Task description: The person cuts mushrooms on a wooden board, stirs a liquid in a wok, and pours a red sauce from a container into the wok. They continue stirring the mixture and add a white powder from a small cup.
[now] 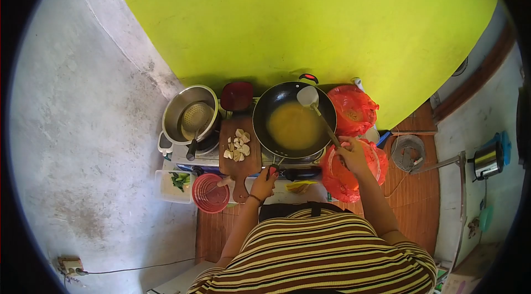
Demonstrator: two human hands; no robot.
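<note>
A black wok (260, 133) sits on the stove with yellowish liquid (293, 125) inside. My left hand (263, 184) is closed at the near side of the wok, around its black and red handle (272, 170). Above the wok's right side, my right hand (352, 155) grips the long handle of a spatula (308, 96), whose pale blade overlaps the wok's upper right. Left of the wok lies a wooden cutting board (240, 169) bearing pale chopped pieces (238, 146).
A steel pot (172, 128) with a strainer ladle (197, 117) stands at the left. Nearer are a red basket (211, 193) and a clear container (164, 186) with greens. Red plastic bags (352, 108) line containers at the right. A green wall (298, 17) rises behind.
</note>
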